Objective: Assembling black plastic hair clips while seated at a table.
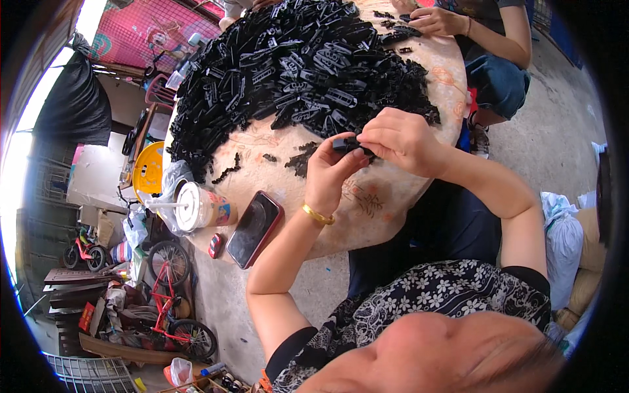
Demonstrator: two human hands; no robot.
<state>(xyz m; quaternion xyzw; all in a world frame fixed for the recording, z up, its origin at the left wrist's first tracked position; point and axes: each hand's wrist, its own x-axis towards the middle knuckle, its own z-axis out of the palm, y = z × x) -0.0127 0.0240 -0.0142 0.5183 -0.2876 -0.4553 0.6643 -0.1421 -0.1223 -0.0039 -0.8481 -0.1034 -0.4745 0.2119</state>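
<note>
My left hand (325, 175), with a gold bracelet at the wrist, pinches a small black plastic piece (343, 144) between thumb and fingers. From the other side the fingertips of my right hand (403, 141) close on the same piece or on a smaller part at its right end; which one is hidden. Both hands are above the near part of a round table (373, 226) with a pale patterned cover. Just beyond them rises a big heap of black plastic parts (288, 72). Small loose black parts (303, 159) lie left of my left hand.
Left of my left forearm lie a phone (254, 230) and a small red object (215, 245), beside a lidded cup with a straw (203, 208) and a clear plastic bag (173, 178). Another person's hand (434, 22) handles parts at the far right. A red bicycle (164, 311) stands at left.
</note>
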